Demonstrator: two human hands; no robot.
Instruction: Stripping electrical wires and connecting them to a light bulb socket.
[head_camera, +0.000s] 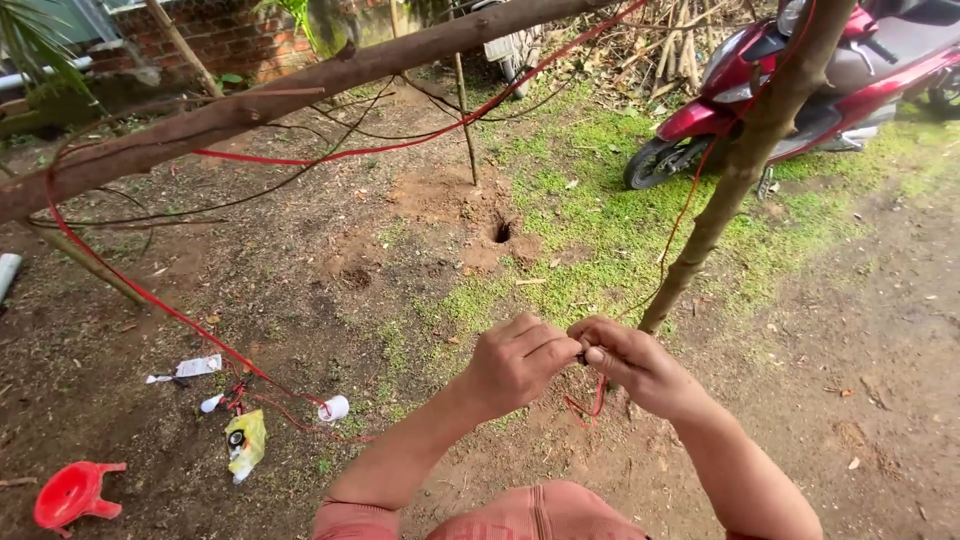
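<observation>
- Left hand (515, 362) is seen curled into a loose fist, fingers (540, 338) bent together, thumb and forefinger tips pinched at the meeting pt w/ the other hand
- Right hand (632, 362) is also closed up, fingers (610, 340) folded in, thumb pressed vs forefinger; a small dark bit is nipped betw. the two hands, what it is can't be told
- Red wire (597, 402) is held at that pinch; a short loop hangs just below the hands, and a thin strand runs up along the slanted tree trunk (745, 165)
- More red wire is strung over the leaning branch (250, 110) at upper left and drops to the bare ground
- Near its low end on the dirt: white tape roll (335, 408), yellow packet (246, 440), scraps of white paper (190, 368)
- Red plastic stool (72, 495) is lying tipped at bottom left, well apart from the hands
- Small hole (501, 231) is dug in the soil beyond the hands; red scooter (800, 80) is parked on grass, top right
</observation>
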